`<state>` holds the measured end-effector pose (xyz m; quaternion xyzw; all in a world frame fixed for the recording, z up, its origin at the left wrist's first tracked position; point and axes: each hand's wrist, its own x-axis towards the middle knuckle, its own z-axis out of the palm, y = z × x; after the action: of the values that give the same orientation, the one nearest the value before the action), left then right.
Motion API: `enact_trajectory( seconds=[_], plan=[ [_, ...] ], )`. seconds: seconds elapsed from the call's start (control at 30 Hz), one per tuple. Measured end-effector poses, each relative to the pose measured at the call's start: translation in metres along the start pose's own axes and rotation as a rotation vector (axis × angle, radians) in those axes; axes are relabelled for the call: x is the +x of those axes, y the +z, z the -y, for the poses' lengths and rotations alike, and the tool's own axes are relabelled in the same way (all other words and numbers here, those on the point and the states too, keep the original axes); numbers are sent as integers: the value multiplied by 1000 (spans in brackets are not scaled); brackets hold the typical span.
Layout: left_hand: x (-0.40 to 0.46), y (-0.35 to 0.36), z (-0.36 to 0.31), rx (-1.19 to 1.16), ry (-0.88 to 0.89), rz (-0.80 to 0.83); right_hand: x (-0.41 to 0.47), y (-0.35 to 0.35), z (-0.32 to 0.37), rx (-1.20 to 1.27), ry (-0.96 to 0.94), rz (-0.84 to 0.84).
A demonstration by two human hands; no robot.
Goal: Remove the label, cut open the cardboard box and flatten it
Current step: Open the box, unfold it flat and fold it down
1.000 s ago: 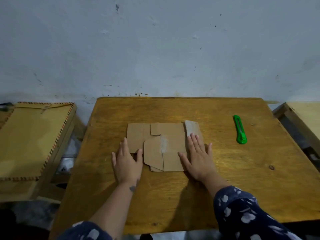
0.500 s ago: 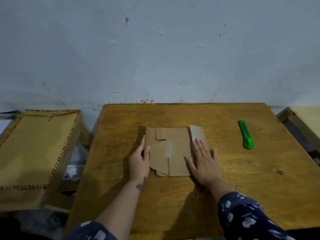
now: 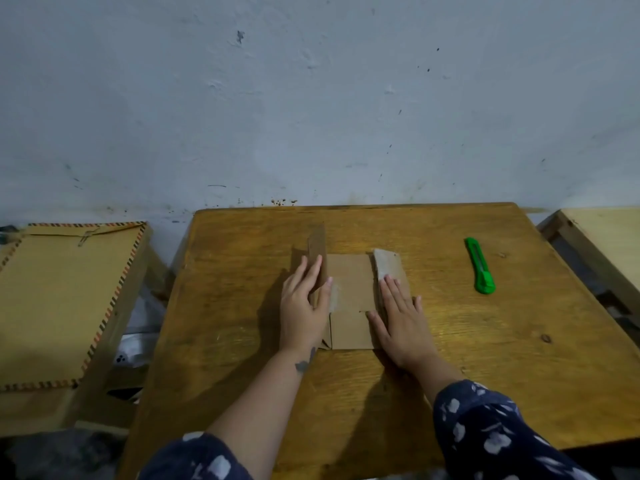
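Observation:
The opened brown cardboard box (image 3: 349,299) lies on the wooden table (image 3: 485,375) in the middle. Its left panel stands up and folds over toward the centre, with my left hand (image 3: 303,306) pressed flat against it, thumb on the inner side. My right hand (image 3: 401,317) lies flat with spread fingers on the box's right edge, fingertips on a grey torn flap (image 3: 386,266). A green utility knife (image 3: 479,265) rests on the table to the right, clear of both hands.
A wall runs just behind the table. A cardboard-topped stand (image 3: 62,303) with a striped edge sits left of the table. Another wooden surface (image 3: 609,244) borders the right side.
My left hand has slid right and lifted the box's left panel, folding it up and over toward the centre. My right hand has stayed flat on the right edge.

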<state>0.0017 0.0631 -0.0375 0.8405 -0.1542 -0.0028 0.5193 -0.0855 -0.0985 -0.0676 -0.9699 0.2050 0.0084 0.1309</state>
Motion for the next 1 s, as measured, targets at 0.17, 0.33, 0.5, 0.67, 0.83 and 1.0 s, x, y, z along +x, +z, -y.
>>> enact_trajectory(
  seconds=[0.17,0.33,0.5,0.67,0.83,1.0],
  plan=[
    [2,18,-13,71,97,47,-1,-8,-2,145,-14,-28],
    [-1,37,-14,91,130,80,-3,-19,-8,412,-1,-46],
    [-8,60,-21,129,121,67,-6,-27,-19,566,-16,-45],
    [-13,80,-26,245,134,149,-5,-31,-32,598,-28,-16],
    [-20,97,-28,387,109,232,-1,-29,-42,588,-53,32],
    [-23,102,-26,522,157,250,1,-27,-44,493,-107,48]
  ],
)
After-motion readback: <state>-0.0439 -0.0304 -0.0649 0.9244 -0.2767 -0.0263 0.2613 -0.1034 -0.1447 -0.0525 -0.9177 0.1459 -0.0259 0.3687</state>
